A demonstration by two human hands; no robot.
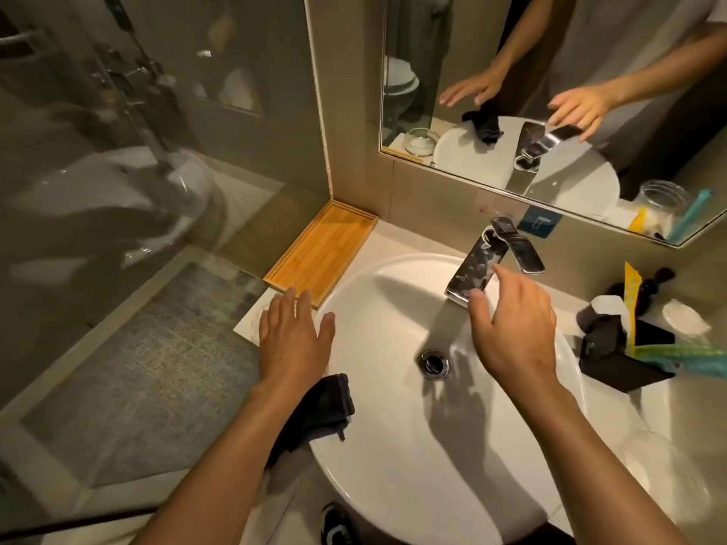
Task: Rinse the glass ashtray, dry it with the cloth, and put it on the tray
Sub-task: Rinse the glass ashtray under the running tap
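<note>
Most of glass ashtray point(264, 315) hides beneath left hand point(293, 337).

Head-worn view, looking steeply down, close over sink point(393, 466)

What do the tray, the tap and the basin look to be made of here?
Tray: likely bamboo or light wood, matte, with visible straight grain strips. Tap: polished, probably chromed metal, mirror-like and water-spotted. Basin: apparently glazed white ceramic, smooth with soft highlights.
</note>
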